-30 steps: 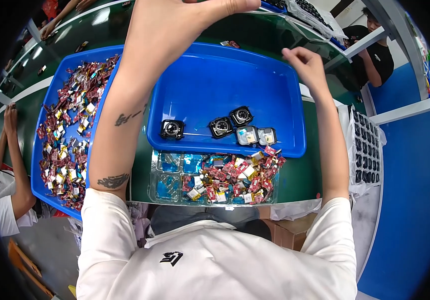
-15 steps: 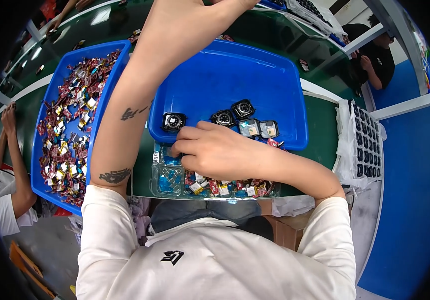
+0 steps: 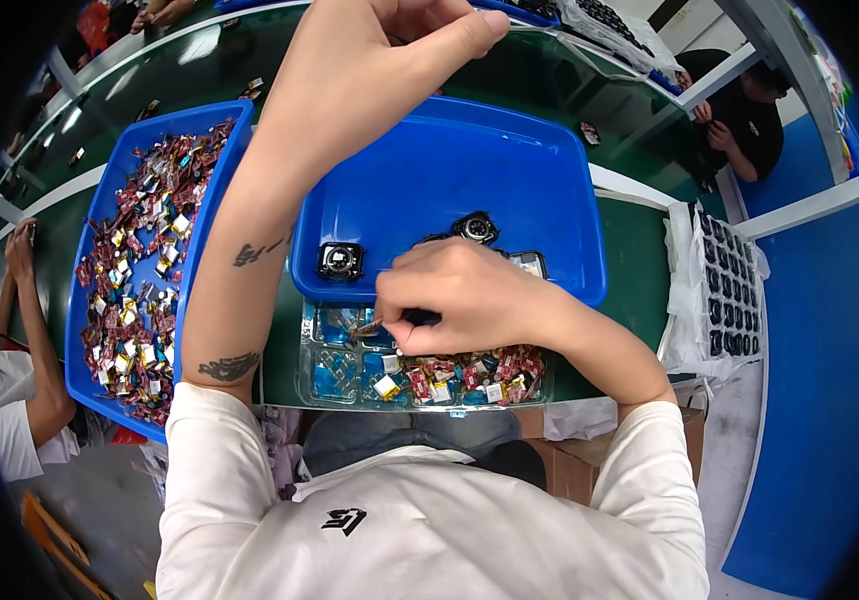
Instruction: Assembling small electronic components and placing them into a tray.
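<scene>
My left hand [image 3: 425, 35] is raised over the far side of the blue bin [image 3: 450, 150], its thumb stretched out and apart from the bent fingers. The upper edge cuts part of it off; nothing shows in its grasp. My right hand [image 3: 465, 295] pinches a small reddish-brown part [image 3: 366, 328] above the clear compartment tray [image 3: 307, 385]. Something dark shows under its fingers. Blue pieces [image 3: 335, 372] fill the tray's left compartments; small red circuit parts with white and yellow cells [image 3: 440, 382] fill the others. Black watch cases [image 3: 340, 261] lie in the bin, some partly hidden behind my right hand.
A second blue bin [image 3: 250, 125], heaped with red, white and gold parts, stands on the left. A foam tray with rows of black pieces [image 3: 733, 285] sits to the right. Other people work at the left and far right. Loose parts [image 3: 590, 132] dot the green bench [image 3: 625, 240].
My right hand has moved right and now shows a small reddish-brown part at its fingertips. My left hand has come slightly lower. The view has shifted a little.
</scene>
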A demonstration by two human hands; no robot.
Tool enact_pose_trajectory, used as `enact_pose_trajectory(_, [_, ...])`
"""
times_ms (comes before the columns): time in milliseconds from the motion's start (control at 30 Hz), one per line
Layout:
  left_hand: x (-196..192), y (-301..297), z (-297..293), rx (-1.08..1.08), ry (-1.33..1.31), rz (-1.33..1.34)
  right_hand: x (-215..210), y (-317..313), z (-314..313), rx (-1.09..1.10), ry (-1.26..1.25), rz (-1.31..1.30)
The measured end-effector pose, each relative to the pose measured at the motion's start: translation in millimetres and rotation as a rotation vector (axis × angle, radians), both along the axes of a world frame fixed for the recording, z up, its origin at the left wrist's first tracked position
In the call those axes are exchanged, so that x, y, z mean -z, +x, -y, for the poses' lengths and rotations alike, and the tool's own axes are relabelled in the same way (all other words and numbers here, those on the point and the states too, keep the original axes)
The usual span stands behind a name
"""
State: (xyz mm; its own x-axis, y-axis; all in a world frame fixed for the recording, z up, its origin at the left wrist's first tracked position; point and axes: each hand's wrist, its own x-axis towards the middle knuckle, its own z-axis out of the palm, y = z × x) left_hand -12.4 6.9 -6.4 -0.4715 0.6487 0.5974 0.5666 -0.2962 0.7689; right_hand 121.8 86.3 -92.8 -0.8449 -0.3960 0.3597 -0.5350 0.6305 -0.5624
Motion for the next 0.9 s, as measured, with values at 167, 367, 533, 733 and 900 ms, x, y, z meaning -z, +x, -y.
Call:
enact_pose_trajectory(167, [2.7, -9.5, 5.1, 0.125, -0.125, -0.065, -44.3, -7.5, -33.8, 0.268, -0.545, 0.049])
enact_pose_trajectory(367, [-1.2, -0.9, 9.2, 0.244, -0.212, 0.106, -72.0, -11.4, -63.1, 0.307, -0.690, -0.121])
enact_pose_trajectory(533, [-1.1, 5.8, 4.3, 0.257, -0.249, 0.100, -79.2, -2.7, -67.4, 0.338, -0.709, -0.064])
enact_pose_trajectory(733, [1.4, 10.1, -0.9, 0.266, -0.165, 0.128, -79.2, 4.1, -83.3, 0.263, -0.772, 0.007])
enact_pose_trajectory(900, [4.5, 11.4, -5.6, 0.260, -0.135, 0.112, -79.7, 4.7, -87.2, 0.304, -0.723, 0.072])
